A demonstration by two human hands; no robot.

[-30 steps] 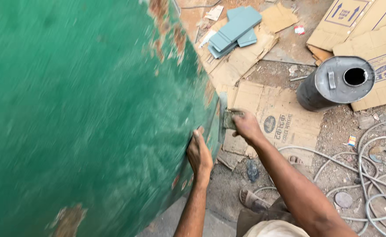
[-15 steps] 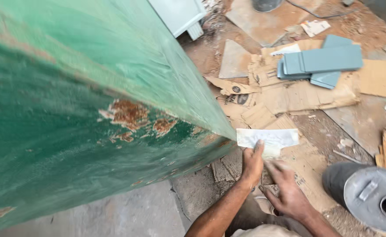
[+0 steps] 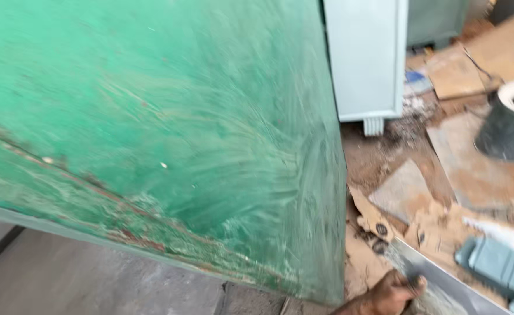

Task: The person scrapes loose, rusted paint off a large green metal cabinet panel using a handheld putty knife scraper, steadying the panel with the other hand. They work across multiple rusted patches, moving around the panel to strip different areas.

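A large green painted metal panel (image 3: 169, 128), scratched and rusty along its lower edge, fills most of the head view. At the bottom right, beside the panel's corner, my left hand (image 3: 391, 293) grips the edge of a flat grey sheet (image 3: 438, 280) that runs down to the right. The hand sits just right of the panel, close to its lower corner. My right hand is out of the picture. The view is blurred by motion.
A pale grey cabinet (image 3: 365, 58) stands behind the panel. A dark cylinder with a white top (image 3: 511, 125) sits at the right. Torn cardboard (image 3: 443, 233) and grey-blue flat blocks (image 3: 496, 265) litter the ground. Concrete floor (image 3: 64, 280) shows at lower left.
The view has swung up and left. My right hand has left the frame. My left hand, holding the sheet, now sits at the bottom edge.
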